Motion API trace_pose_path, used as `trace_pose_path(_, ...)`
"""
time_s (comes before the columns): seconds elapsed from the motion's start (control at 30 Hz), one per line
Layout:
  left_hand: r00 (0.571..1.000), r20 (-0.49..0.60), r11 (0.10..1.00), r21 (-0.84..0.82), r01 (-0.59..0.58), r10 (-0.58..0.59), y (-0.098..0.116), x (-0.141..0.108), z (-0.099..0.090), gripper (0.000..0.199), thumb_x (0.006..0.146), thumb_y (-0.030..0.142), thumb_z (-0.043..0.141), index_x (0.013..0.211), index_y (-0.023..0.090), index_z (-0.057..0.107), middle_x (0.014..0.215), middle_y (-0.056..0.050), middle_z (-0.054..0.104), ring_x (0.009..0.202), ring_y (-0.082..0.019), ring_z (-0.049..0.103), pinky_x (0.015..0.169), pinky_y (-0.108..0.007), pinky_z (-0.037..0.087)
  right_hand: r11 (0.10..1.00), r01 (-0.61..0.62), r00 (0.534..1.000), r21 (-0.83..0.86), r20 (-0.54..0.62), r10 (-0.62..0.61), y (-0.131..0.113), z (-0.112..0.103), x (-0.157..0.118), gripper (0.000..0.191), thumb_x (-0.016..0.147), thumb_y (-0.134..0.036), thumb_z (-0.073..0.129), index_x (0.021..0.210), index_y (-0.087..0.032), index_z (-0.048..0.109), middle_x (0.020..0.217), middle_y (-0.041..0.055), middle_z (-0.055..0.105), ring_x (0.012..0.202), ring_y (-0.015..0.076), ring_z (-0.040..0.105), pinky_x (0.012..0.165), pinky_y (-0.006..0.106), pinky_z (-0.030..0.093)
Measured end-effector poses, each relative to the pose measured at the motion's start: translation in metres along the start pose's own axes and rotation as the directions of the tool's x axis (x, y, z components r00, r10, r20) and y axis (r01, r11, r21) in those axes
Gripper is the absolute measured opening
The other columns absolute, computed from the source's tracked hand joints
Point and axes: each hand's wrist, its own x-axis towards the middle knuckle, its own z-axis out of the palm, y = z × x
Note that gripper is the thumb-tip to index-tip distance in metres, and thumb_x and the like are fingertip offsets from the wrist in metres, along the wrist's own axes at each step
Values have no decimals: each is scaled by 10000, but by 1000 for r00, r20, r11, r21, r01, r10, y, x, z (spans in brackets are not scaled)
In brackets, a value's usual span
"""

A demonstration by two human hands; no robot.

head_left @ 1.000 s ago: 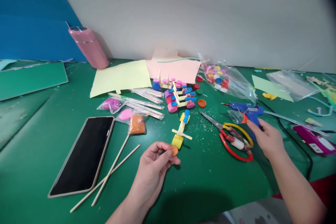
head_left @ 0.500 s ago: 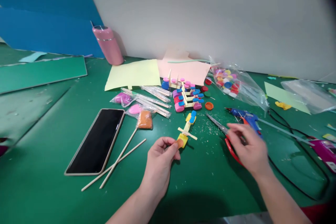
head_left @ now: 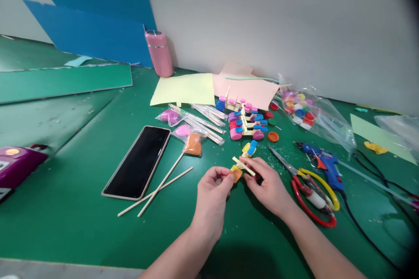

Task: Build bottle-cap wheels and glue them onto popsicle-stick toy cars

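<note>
My left hand (head_left: 214,189) pinches the orange and yellow end of a small craft-stick model (head_left: 236,174). This model has a pale stick tied across its middle and blue and yellow foam-like pieces at its far end. My right hand (head_left: 270,187) closes its fingers on the model's other side, by the cross stick; its fingertips are partly hidden. Right of that hand lie scissors (head_left: 316,200) with red and yellow handles, blades pointing away to the left. Beyond the model stand several similar models (head_left: 245,124) with pink and blue pieces.
A blue glue gun (head_left: 324,161) with a black cord lies at the right. A phone (head_left: 137,163), two wooden sticks (head_left: 163,185) and wrapped clay (head_left: 193,144) lie left. Behind are a pink bottle (head_left: 159,54), paper sheets (head_left: 183,89) and a bag of bottle caps (head_left: 301,109).
My right hand has left the scissors, which now lie on the table, and has moved left to the model. The left hand keeps its pinch. The view has turned somewhat left.
</note>
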Motion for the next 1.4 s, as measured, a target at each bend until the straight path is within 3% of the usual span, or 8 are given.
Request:
trace_pose_path(0.1,1000,8,1000,-11,1,-1,1,2,0,168,607,201,692,646,144,539,454,77,443,415,-40,371,434,-179,255,999,-32,999,-35,33,33,0,0,1,455,763,-115,481,1201,-240,498,844,25,532,596,129,492,572,257,451)
trace_pose_path(0.3,1000,19,1000,9,14,-15,3,6,1,186,590,206,697,645,142,532,450,76,455,378,-35,357,412,-187,226,998,-31,995,-60,95,36,-2,1,6,497,741,-118,491,1217,-257,486,927,28,579,655,139,527,589,257,445)
trace_pose_path(0.47,1000,17,999,44,14,-15,5,8,3,207,566,233,721,632,138,548,438,70,467,378,-42,376,408,-189,231,997,-32,995,-68,89,38,0,1,6,473,741,-146,496,1203,-244,501,844,11,591,572,122,508,577,255,451)
trace_pose_path(0.73,1000,-7,998,58,23,-23,7,10,6,199,557,230,722,640,126,574,465,55,501,374,-29,355,409,-188,230,996,-33,996,-87,81,40,-1,2,7,437,761,-186,490,1194,-240,510,880,16,619,576,124,521,577,250,454)
trace_pose_path(1.17,999,-50,999,38,25,-23,5,13,8,206,543,238,715,609,140,545,413,82,444,346,-25,328,386,-187,217,994,-37,997,-99,66,44,-2,3,7,429,756,-184,491,1180,-243,521,895,16,642,639,147,570,592,252,465)
trace_pose_path(1.4,996,-81,997,58,44,-39,6,12,11,190,531,213,716,607,132,561,468,54,501,379,-30,370,389,-182,236,994,-35,997,-100,62,41,0,4,5,418,757,-209,497,1172,-248,524,895,20,650,711,174,600,600,260,472)
